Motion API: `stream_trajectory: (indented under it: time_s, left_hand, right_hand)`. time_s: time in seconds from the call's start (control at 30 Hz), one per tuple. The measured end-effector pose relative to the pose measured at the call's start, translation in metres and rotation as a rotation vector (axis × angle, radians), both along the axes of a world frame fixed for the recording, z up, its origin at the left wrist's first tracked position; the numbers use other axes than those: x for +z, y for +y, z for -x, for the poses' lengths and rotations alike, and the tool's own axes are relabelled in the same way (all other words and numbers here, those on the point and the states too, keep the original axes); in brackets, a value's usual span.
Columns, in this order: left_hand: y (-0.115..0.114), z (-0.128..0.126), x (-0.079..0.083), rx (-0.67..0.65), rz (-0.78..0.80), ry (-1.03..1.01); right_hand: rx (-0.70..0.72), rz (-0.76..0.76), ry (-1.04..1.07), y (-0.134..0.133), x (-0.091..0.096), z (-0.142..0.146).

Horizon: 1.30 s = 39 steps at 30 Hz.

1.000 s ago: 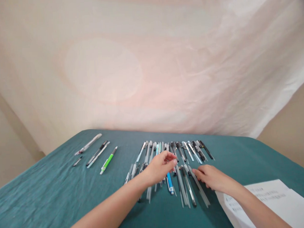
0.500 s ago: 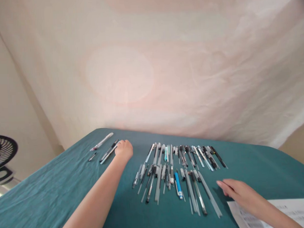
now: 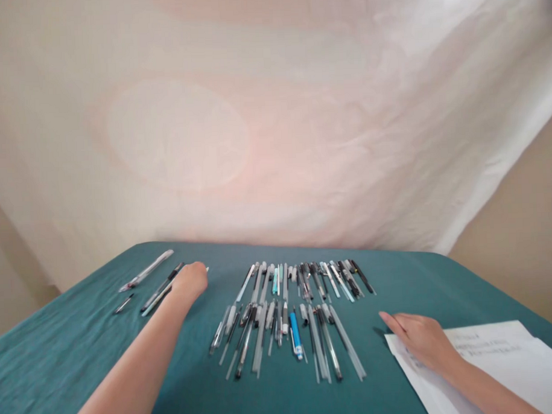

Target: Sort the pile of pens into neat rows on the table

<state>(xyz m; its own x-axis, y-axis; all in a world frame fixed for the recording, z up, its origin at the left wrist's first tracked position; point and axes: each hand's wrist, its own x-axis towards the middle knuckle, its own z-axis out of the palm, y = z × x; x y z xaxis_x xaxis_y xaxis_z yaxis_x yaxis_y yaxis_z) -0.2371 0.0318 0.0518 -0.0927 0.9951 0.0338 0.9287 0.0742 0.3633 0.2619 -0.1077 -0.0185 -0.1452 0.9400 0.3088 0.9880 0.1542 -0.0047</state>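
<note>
My left hand point(image 3: 191, 282) is at the far left, fingers curled down at the upper end of a dark pen point(image 3: 163, 287) and a pale pen point(image 3: 156, 305). A small whitish tip point(image 3: 207, 269) pokes out past its knuckles, seemingly the end of a held pen; the fingertips are hidden. Further left lie a clear pen point(image 3: 146, 270) and a short dark-and-clear pen piece point(image 3: 124, 303). My right hand point(image 3: 423, 341) is over the left edge of a white paper sheet point(image 3: 494, 356), thumb pointing left and fingers folded underneath, where I cannot see them.
Two rows of pens, caps and clear tubes lie mid-table: a back row point(image 3: 285, 282) and a front row point(image 3: 258, 340). A bright blue pen point(image 3: 295, 336) stands out in the front row. Green cloth point(image 3: 274, 400) covers the table, with a pale hanging sheet point(image 3: 301, 139) behind.
The view has turned to the right, so the pens appear further left and the fan has left view. A whitish tip now shows beyond my left hand. More of the paper shows.
</note>
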Motion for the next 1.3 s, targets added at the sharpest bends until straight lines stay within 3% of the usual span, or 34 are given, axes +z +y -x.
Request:
stream_trajectory:
  time_s: [0.1,0.2,0.3,0.37,0.47,0.57,0.67,0.77,0.9,1.0,1.3]
  left_hand:
    - [-0.001,-0.022,0.012,-0.055,-0.038,-0.080]
    - [-0.014,-0.060,0.028,-0.186,-0.040,-0.282]
    - [-0.034,-0.103,0.040,-0.395,0.080,-0.871]
    - [-0.048,-0.129,0.043,-0.423,0.173,-1.134]
    - [-0.064,-0.163,0.040,-0.434,0.319,-1.402]
    - [-0.076,-0.190,0.034,-0.435,0.473,-1.560]
    - [-0.088,-0.211,0.031,-0.426,0.551,-1.676]
    - [-0.099,-0.222,0.029,-0.449,0.583,-1.729]
    - [-0.108,-0.226,0.024,-0.515,0.520,-1.600]
    - [-0.110,-0.225,0.019,-0.538,0.436,-1.452]
    - [-0.108,-0.222,0.009,-0.488,0.440,-1.266]
  right_hand:
    - [-0.026,-0.020,-0.050,0.019,0.004,-0.025]
    - [-0.043,-0.028,-0.071,0.036,0.006,-0.044]
    - [-0.066,-0.031,-0.066,0.044,0.006,-0.053]
    - [-0.065,-0.050,-0.050,0.043,0.007,-0.052]
    - [-0.070,-0.154,0.030,0.039,0.014,-0.042]
    - [-0.074,-0.256,0.254,0.036,0.031,-0.015]
    - [0.023,-0.161,0.621,0.033,0.057,0.031]
    - [0.147,0.096,1.024,0.026,0.083,0.084]
    - [0.212,0.138,1.168,0.014,0.098,0.129]
    - [0.197,0.115,1.180,0.010,0.095,0.135]
    - [0.101,0.317,1.451,0.015,0.080,0.116]
